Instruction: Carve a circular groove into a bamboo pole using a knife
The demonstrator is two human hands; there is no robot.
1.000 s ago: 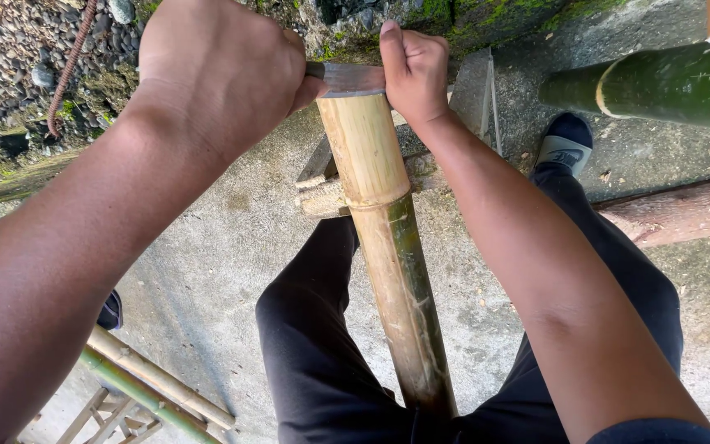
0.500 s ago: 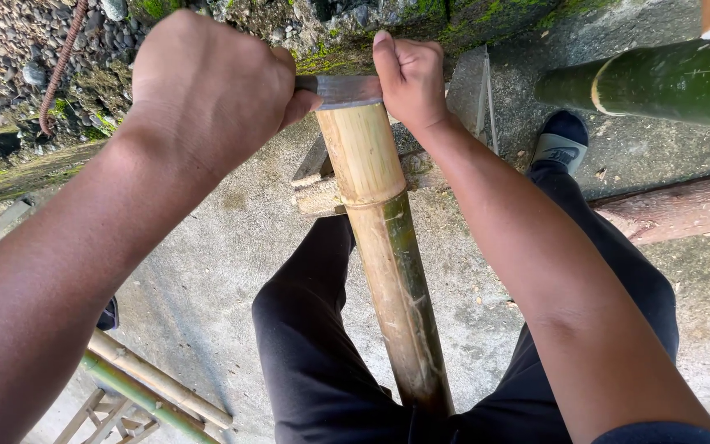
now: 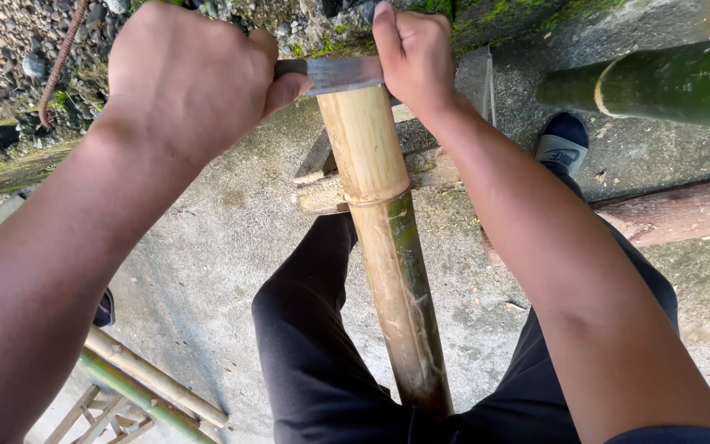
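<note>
A thick bamboo pole (image 3: 380,238) stands upright between my legs, tan near the top and greenish lower down. A metal blade (image 3: 334,74) lies flat across its top end. My left hand (image 3: 186,78) is clenched around the blade's handle end on the left. My right hand (image 3: 412,53) presses down on the blade's other end, fingers curled over it. My black trousers (image 3: 314,362) flank the pole, and my right shoe (image 3: 563,141) rests on the concrete.
A green bamboo log (image 3: 659,82) lies at upper right, with a brownish log (image 3: 684,212) below it. Wooden scraps (image 3: 322,193) lie behind the pole. Thin bamboo sticks (image 3: 145,382) cross the lower left. Gravel and moss border the concrete at the top.
Both hands and the blade have stayed on the pole's top; the view has shifted slightly, with the blade seated a little lower on the bamboo end.
</note>
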